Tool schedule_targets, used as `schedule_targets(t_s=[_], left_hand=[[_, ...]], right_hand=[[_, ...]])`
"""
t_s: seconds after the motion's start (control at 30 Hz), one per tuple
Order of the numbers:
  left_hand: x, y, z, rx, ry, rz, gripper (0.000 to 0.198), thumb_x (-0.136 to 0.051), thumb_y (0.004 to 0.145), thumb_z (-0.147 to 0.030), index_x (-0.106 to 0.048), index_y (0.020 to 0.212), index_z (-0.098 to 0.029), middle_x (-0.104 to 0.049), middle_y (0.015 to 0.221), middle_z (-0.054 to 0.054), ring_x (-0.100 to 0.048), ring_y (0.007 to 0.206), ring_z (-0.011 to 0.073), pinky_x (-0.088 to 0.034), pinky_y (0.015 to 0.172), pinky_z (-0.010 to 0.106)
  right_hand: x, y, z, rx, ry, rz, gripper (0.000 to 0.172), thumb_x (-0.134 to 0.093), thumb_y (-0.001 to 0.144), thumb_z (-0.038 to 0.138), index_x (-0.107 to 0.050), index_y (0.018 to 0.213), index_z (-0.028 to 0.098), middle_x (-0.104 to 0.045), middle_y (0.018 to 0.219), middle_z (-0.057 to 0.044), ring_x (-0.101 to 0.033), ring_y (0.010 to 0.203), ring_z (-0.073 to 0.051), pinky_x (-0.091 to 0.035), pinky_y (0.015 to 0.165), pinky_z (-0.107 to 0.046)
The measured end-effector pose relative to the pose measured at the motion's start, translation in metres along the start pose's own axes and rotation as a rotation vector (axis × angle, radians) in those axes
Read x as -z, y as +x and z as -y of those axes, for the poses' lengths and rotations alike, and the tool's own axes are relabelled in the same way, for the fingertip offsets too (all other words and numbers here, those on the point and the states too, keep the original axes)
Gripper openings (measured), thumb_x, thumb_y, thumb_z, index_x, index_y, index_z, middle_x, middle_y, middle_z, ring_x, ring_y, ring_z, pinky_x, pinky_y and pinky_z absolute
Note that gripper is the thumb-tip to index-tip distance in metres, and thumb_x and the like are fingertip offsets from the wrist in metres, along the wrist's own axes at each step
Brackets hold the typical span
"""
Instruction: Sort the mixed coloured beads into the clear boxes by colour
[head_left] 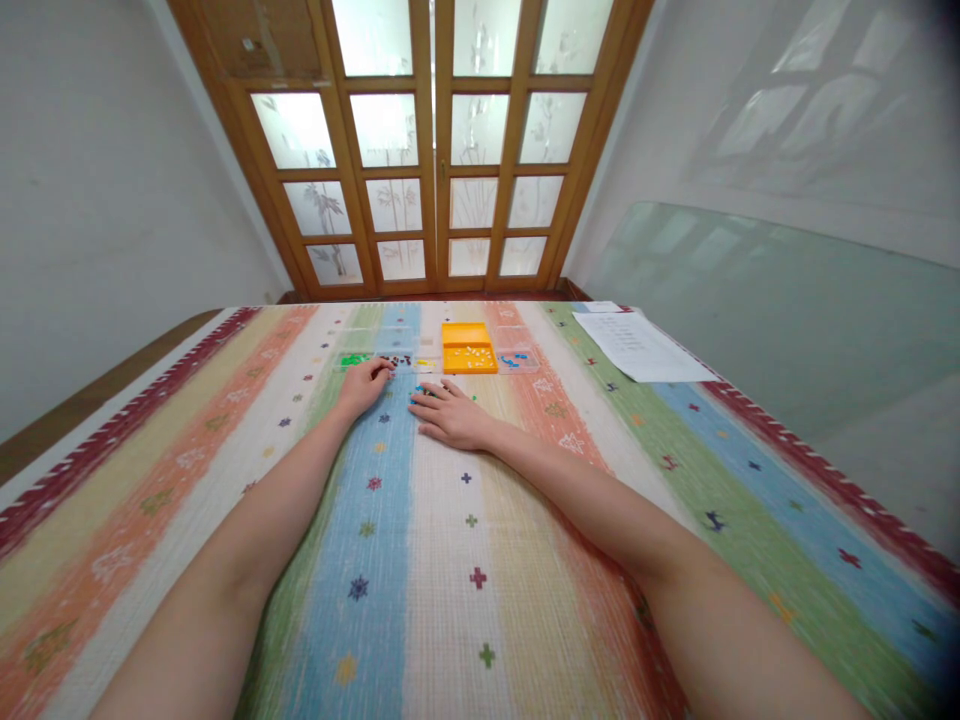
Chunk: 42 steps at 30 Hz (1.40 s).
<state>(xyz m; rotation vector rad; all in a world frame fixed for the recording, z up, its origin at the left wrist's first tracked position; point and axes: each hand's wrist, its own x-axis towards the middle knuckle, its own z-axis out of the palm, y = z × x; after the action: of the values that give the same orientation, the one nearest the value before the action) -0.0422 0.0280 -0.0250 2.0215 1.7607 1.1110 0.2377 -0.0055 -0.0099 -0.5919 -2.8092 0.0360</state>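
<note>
My left hand (pixel 366 386) rests at the near edge of a clear plastic box, its fingers curled in beside small dark pieces (pixel 405 360). Whether a piece is between those fingertips is too small to make out. Palm down on the cloth, my right hand (pixel 453 416) has its fingers stretched and slightly apart. It partly covers a few small blue and dark pieces (pixel 420 389). Green pieces (pixel 355 359) fill the box's left compartment, and yellow pieces (pixel 424 364) lie farther right. Behind my right hand stands an open orange box (pixel 469 333) with white pieces (pixel 472 355) in it.
Right of the orange box, a clear box holds blue pieces (pixel 514 359). Printed paper sheets (pixel 637 345) lie at the far right of the striped tablecloth (pixel 450 600). Beyond the table are wooden doors with glass panes (pixel 472 145); a glass panel (pixel 750 300) leans along the right wall.
</note>
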Motion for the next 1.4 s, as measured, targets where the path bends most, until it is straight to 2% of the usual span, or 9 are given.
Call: schedule_targets(t_s=[0.13, 0.33, 0.53, 0.73, 0.8, 0.93, 1.1, 1.23, 1.4], left_hand=[[-0.003, -0.002, -0.005, -0.027, -0.013, 0.047, 0.026, -0.056, 0.091, -0.032, -0.077, 0.104, -0.025, -0.077, 0.094, 0.004, -0.068, 0.085, 0.0236, -0.052, 0.083, 0.035], [-0.004, -0.005, -0.012, -0.123, 0.015, 0.121, 0.022, -0.058, 0.090, -0.031, -0.078, 0.098, -0.025, -0.077, 0.096, 0.006, -0.068, 0.091, 0.0263, -0.051, 0.087, 0.038], [-0.002, -0.007, -0.024, -0.240, 0.079, 0.239, 0.025, -0.056, 0.092, -0.033, -0.078, 0.101, -0.025, -0.074, 0.098, 0.007, -0.065, 0.089, 0.0244, -0.050, 0.086, 0.037], [0.001, -0.009, -0.030, -0.323, 0.144, 0.294, 0.023, -0.058, 0.091, -0.032, -0.077, 0.102, -0.024, -0.070, 0.097, 0.007, -0.063, 0.088, 0.0233, -0.048, 0.084, 0.036], [0.000, -0.009, -0.030, -0.345, 0.156, 0.298, 0.023, -0.058, 0.092, -0.032, -0.076, 0.103, -0.024, -0.069, 0.098, 0.008, -0.063, 0.089, 0.0233, -0.048, 0.084, 0.036], [-0.002, -0.010, -0.031, -0.370, 0.158, 0.312, 0.023, -0.058, 0.093, -0.033, -0.076, 0.104, -0.024, -0.069, 0.100, 0.008, -0.064, 0.095, 0.0239, -0.049, 0.088, 0.037], [-0.005, -0.011, -0.036, -0.400, 0.147, 0.321, 0.021, -0.058, 0.092, -0.030, -0.076, 0.100, -0.024, -0.069, 0.100, 0.008, -0.063, 0.097, 0.0245, -0.049, 0.089, 0.037], [-0.006, -0.011, -0.038, -0.386, 0.144, 0.327, 0.020, -0.058, 0.091, -0.028, -0.076, 0.099, -0.024, -0.069, 0.100, 0.007, -0.063, 0.098, 0.0247, -0.049, 0.090, 0.038], [-0.007, -0.011, -0.035, -0.386, 0.137, 0.316, 0.018, -0.058, 0.092, -0.028, -0.076, 0.096, -0.024, -0.069, 0.098, 0.007, -0.063, 0.097, 0.0241, -0.049, 0.089, 0.037]], right_hand=[[0.000, 0.002, 0.000, 0.018, 0.002, -0.022, 0.044, -0.043, 0.109, 0.040, -0.058, 0.148, 0.025, -0.057, 0.153, -0.008, -0.034, 0.154, -0.028, -0.017, 0.127, -0.055], [0.002, -0.001, -0.005, -0.010, 0.055, -0.109, 0.039, -0.045, 0.109, 0.035, -0.062, 0.143, 0.027, -0.059, 0.150, -0.009, -0.040, 0.150, -0.026, -0.023, 0.126, -0.054], [0.007, -0.011, -0.041, -0.210, 0.097, -0.308, 0.042, -0.043, 0.109, 0.032, -0.059, 0.146, 0.022, -0.056, 0.151, -0.013, -0.047, 0.143, -0.026, -0.030, 0.124, -0.052], [0.019, -0.029, -0.076, -0.479, 0.137, -0.496, 0.042, -0.036, 0.108, 0.028, -0.067, 0.135, 0.017, -0.063, 0.141, -0.014, -0.058, 0.130, -0.025, -0.044, 0.114, -0.041], [0.020, -0.032, -0.079, -0.489, 0.145, -0.489, 0.039, -0.038, 0.108, 0.027, -0.072, 0.125, 0.017, -0.068, 0.132, -0.013, -0.061, 0.123, -0.025, -0.046, 0.110, -0.040], [0.012, -0.029, -0.073, -0.395, 0.134, -0.367, 0.034, -0.044, 0.107, 0.028, -0.076, 0.113, 0.019, -0.072, 0.118, -0.011, -0.063, 0.114, -0.024, -0.048, 0.103, -0.039], [-0.002, -0.022, -0.065, -0.256, 0.170, -0.281, 0.034, -0.046, 0.108, 0.030, -0.073, 0.126, 0.021, -0.069, 0.133, -0.010, -0.062, 0.122, -0.023, -0.048, 0.107, -0.039], [-0.003, -0.021, -0.064, -0.233, 0.163, -0.232, 0.034, -0.049, 0.106, 0.027, -0.073, 0.130, 0.024, -0.067, 0.139, -0.010, -0.061, 0.128, -0.024, -0.047, 0.111, -0.042], [-0.001, -0.019, -0.063, -0.202, 0.120, -0.184, 0.034, -0.051, 0.105, 0.026, -0.072, 0.131, 0.023, -0.069, 0.136, -0.009, -0.061, 0.127, -0.023, -0.046, 0.111, -0.041]])
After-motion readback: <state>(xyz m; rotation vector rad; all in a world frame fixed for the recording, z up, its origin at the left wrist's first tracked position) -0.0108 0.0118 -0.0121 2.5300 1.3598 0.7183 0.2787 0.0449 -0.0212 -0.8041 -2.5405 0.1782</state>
